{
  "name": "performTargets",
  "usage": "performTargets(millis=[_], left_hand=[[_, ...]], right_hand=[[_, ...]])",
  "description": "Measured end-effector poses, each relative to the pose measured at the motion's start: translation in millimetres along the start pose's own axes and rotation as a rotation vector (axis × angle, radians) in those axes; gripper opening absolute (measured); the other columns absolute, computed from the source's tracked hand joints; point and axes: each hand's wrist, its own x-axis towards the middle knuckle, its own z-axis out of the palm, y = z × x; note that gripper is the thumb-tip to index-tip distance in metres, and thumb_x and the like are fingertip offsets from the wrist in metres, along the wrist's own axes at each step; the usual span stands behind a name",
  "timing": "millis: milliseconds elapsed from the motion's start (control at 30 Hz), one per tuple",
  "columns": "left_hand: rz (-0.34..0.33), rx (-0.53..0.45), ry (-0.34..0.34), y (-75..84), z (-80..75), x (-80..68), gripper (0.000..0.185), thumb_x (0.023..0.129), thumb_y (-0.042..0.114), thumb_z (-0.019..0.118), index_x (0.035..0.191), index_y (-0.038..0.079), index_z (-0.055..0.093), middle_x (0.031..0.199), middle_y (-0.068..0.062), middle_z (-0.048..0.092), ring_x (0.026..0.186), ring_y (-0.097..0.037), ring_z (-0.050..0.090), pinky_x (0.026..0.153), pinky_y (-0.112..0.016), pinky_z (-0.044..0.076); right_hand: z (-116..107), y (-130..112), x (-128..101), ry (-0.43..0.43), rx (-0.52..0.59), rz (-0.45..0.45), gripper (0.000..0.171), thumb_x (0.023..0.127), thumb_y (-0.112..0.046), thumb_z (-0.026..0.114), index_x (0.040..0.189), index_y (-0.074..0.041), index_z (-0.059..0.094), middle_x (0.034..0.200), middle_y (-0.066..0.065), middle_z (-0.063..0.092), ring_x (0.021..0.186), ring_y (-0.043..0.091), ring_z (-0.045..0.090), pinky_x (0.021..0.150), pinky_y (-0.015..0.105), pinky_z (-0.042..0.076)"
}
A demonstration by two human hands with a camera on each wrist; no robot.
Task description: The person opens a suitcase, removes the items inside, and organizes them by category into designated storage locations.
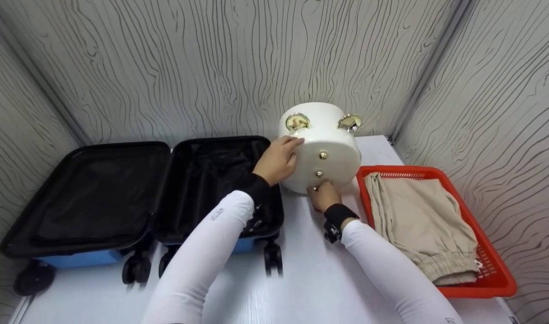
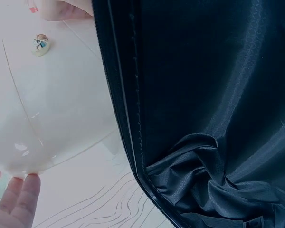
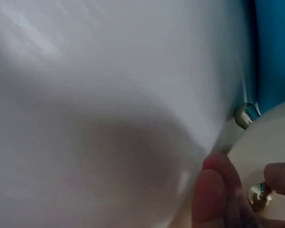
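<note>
Your white sleeves are reaching in from six o'clock, and both hands are meeting on the white round jewellery-style box (image 1: pixel 321 148), which is sitting tilted at about one o'clock on the bench (image 1: pixel 301 279), its base with small gold studs turned toward you and two gold knobs showing near its top edge. Your left hand (image 1: pixel 278 159) is pressing against the box's nine o'clock side, fingers fairly straight along the rim rather than wrapped round it. Your right hand (image 1: pixel 324 194) is tucking under the box's six o'clock edge; the right wrist view is showing fingertips (image 3: pixel 218 190) curling up beside a gold stud (image 3: pixel 247 115), so that hand seems to be gripping the lower rim.

The open black-lined suitcase (image 1: pixel 134 189) is lying at nine o'clock, its near half just beside the box. The red basket (image 1: pixel 490 265) holding folded beige trousers (image 1: pixel 423 225) is sitting at three o'clock.

The glossy surface is looking slippery, and you are holding it between a flat palm and a few fingertips. If you are lifting it like this, it may be rotating out of your grasp or knocking the suitcase rim. A loose lid could be sliding off while the box is tilting.
</note>
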Motion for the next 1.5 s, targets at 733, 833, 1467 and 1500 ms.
performTargets(millis=[733, 833, 1467, 1500], left_hand=[[-0.024, 0.013, -0.024, -0.7, -3.9, -4.9, 0.045, 0.109, 0.012, 0.051, 0.153, 0.008, 0.063, 0.149, -0.018, 0.064, 0.138, -0.040, 0.061, 0.120, -0.050, 0.047], [-0.008, 0.005, -0.013, -1.1, -4.2, -5.7, 0.045, 0.109, 0.011, 0.051, 0.153, 0.007, 0.063, 0.149, -0.019, 0.064, 0.138, -0.042, 0.061, 0.120, -0.051, 0.047], [-0.106, -0.158, -0.285, -55.9, -19.5, -29.9, 0.014, 0.092, 0.012, 0.068, 0.101, 0.003, 0.073, 0.097, -0.011, 0.075, 0.088, -0.026, 0.069, 0.085, -0.041, 0.059], [-0.124, -0.132, -0.377, -60.3, -20.8, -33.8, 0.012, 0.091, 0.014, 0.070, 0.098, 0.006, 0.075, 0.093, -0.007, 0.075, 0.084, -0.022, 0.068, 0.082, -0.038, 0.058]], right_hand=[[5.6, 2.0, -31.7, -0.028, -0.145, -0.162, 0.042, 0.100, -0.017, 0.055, 0.058, -0.012, 0.059, 0.052, 0.007, 0.062, 0.039, 0.019, 0.059, 0.041, 0.033, 0.046], [-5.7, -13.1, -51.6, -0.053, -0.158, -0.160, 0.037, 0.099, -0.012, 0.055, 0.062, -0.008, 0.060, 0.055, 0.011, 0.063, 0.036, 0.015, 0.056, 0.038, 0.030, 0.045], [-21.1, -13.8, -84.1, -0.042, -0.128, -0.020, 0.035, 0.100, -0.021, 0.066, 0.068, -0.009, 0.071, 0.045, -0.007, 0.051, 0.034, 0.007, 0.048, 0.038, 0.022, 0.038], [-21.3, -13.4, -85.7, -0.033, -0.127, -0.019, 0.032, 0.100, -0.022, 0.067, 0.071, -0.009, 0.074, 0.046, -0.007, 0.051, 0.035, 0.007, 0.048, 0.039, 0.023, 0.038]])
